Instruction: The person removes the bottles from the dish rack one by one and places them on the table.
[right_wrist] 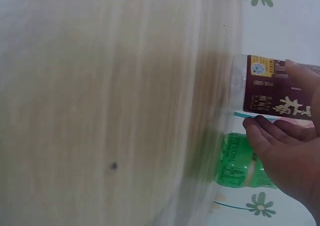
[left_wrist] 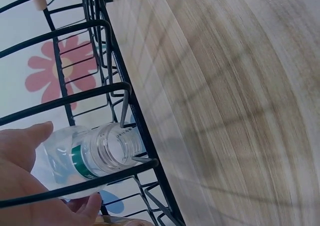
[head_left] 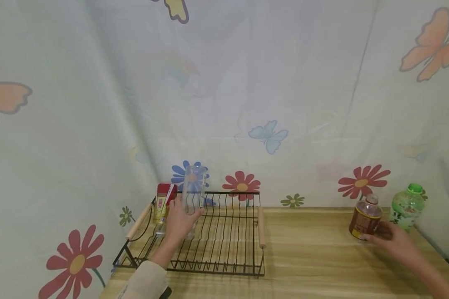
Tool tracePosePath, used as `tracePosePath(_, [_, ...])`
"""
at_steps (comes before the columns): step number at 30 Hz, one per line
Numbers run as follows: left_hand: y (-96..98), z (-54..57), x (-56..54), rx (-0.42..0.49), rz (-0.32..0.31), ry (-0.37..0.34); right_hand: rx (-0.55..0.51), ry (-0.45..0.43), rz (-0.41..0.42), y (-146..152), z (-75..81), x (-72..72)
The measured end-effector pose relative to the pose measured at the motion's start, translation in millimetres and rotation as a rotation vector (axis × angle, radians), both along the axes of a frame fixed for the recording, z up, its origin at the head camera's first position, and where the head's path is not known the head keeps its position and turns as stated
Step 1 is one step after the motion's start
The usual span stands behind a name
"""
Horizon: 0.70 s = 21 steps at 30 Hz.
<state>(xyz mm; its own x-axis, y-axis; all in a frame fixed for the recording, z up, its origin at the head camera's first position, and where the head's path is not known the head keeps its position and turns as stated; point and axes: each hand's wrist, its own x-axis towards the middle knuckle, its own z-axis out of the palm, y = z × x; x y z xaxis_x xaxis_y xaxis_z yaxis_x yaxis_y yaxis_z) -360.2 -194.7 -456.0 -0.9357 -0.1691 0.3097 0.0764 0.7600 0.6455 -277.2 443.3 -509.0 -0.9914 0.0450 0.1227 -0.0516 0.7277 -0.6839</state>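
My left hand (head_left: 180, 220) grips a clear plastic bottle (head_left: 193, 187) at the left part of a black wire dish rack (head_left: 224, 273). The bottle is upside down; in the left wrist view its open neck (left_wrist: 117, 145) points down among the rack's wires. Beside it in the rack leans a container with a red and yellow label (head_left: 161, 205). On the right, a bottle with a dark brown label (head_left: 366, 220) stands upright on the table. My right hand (head_left: 394, 243) is around its side, thumb against the label, the other fingers (right_wrist: 270, 133) extended and seemingly just apart from it.
A green bottle (head_left: 408, 207) stands behind my right hand, close to the brown-labelled one. The rack has wooden handles (head_left: 261, 226) at both ends and sits on the wood-grain table (head_left: 303, 257). A curtain printed with flowers and butterflies (head_left: 303, 83) hangs behind.
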Motion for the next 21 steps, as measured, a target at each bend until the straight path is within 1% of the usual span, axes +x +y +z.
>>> tracePosePath(4, [1.3,2.6,-0.2,0.043,0.017,-0.001,0.017,0.046,0.019,1,7.5,8.7])
tracePosePath(7, [3.0,4.2,-0.2,0.076,0.029,0.013,0.057,0.061,0.017,0,17.4,16.9])
tracePosePath(9, [3.8,4.2,-0.4,0.094,0.029,0.028,0.109,0.037,0.008,0,25.7,21.2])
tracePosePath(11, [4.0,4.3,-1.0,0.092,0.021,0.054,0.167,0.009,-0.008,1,34.5,25.8])
tracePosePath(14, [5.2,7.9,-2.0,0.094,-0.007,0.11,0.213,0.008,-0.028,-1,49.2,33.3])
tracePosePath(16, [6.8,11.4,-2.7,0.083,-0.033,0.128,0.217,0.042,-0.041,-5,60.7,39.7])
tracePosePath(18, [9.4,14.8,-2.1,0.076,-0.064,0.13,0.207,0.077,-0.043,-11,73.5,46.1])
tracePosePath(19, [10.6,15.8,-1.1,0.072,-0.077,0.121,0.206,0.1,-0.043,-16,79.3,49.2])
tracePosePath(21, [12.7,17.8,2.4,0.067,-0.104,0.097,0.208,0.17,-0.028,-26,90.6,55.0])
